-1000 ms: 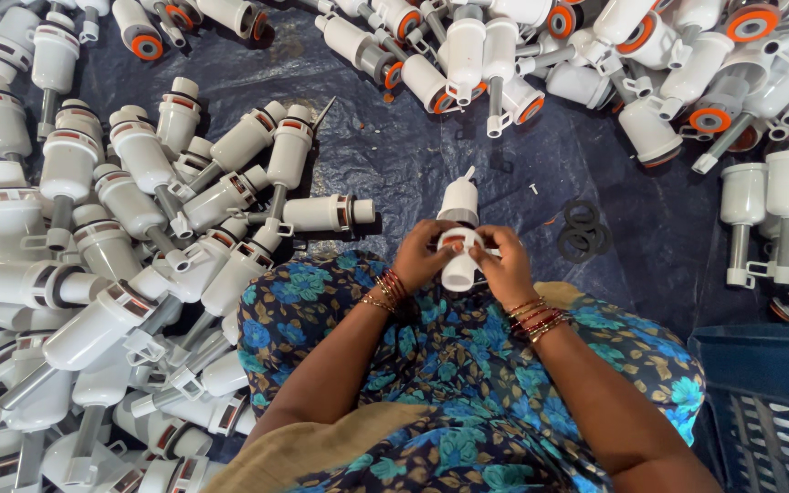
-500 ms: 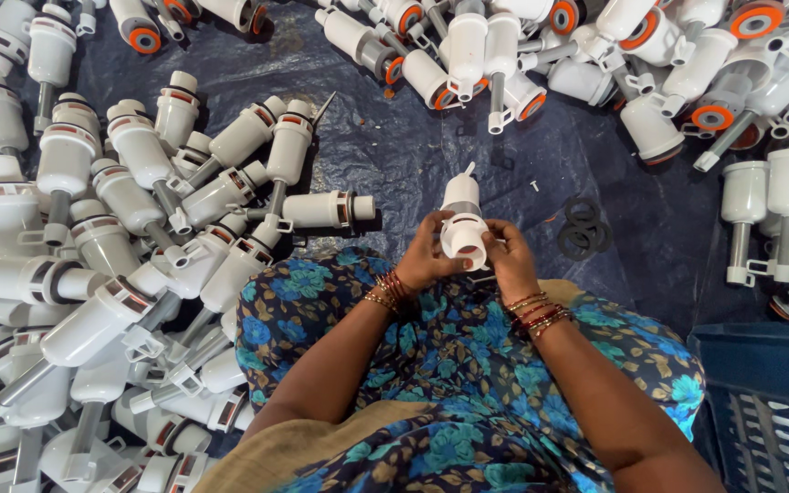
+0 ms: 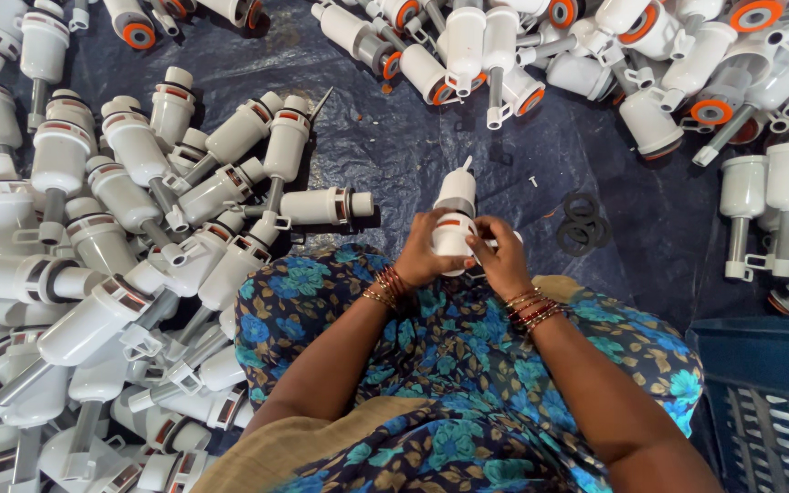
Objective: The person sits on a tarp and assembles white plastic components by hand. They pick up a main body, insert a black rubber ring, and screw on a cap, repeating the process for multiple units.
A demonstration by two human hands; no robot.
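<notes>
I hold a white plastic valve part (image 3: 454, 215) upright over my lap, its narrow tip pointing away from me. My left hand (image 3: 422, 256) grips its lower body from the left, and my right hand (image 3: 501, 260) wraps it from the right, fingers on the front. A grey band and a small red mark show near its middle. Bangles sit on both wrists. Below my hands lies my blue floral skirt (image 3: 468, 365).
A large heap of similar white parts (image 3: 120, 246) fills the left side on a dark blue sheet (image 3: 413, 128). More parts with orange rings (image 3: 650, 64) lie along the top and right. Black rubber rings (image 3: 582, 224) sit right of my hands. A blue crate (image 3: 769, 402) stands bottom right.
The part has been raised a little and turned in my hands; my fingers have shifted around its body. The view has barely moved.
</notes>
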